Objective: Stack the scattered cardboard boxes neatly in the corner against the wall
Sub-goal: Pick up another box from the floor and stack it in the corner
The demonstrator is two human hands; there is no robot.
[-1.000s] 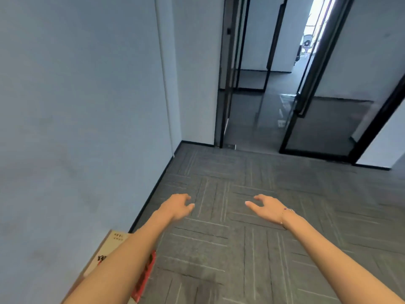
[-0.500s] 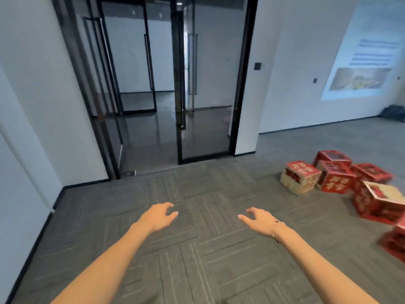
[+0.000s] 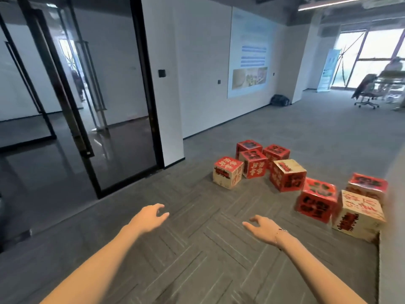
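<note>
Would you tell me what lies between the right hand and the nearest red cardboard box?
Only bare grey carpet separates the right hand from the red cardboard box, head view.

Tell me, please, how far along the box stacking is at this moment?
Done: nothing that shows here; no box sits on another. In hand: nothing; the left hand and right hand reach forward open and empty over the carpet. Left: eight red and white boxes lie scattered on the floor, from the nearest white one to the far red one, all to be carried and stacked.
</note>
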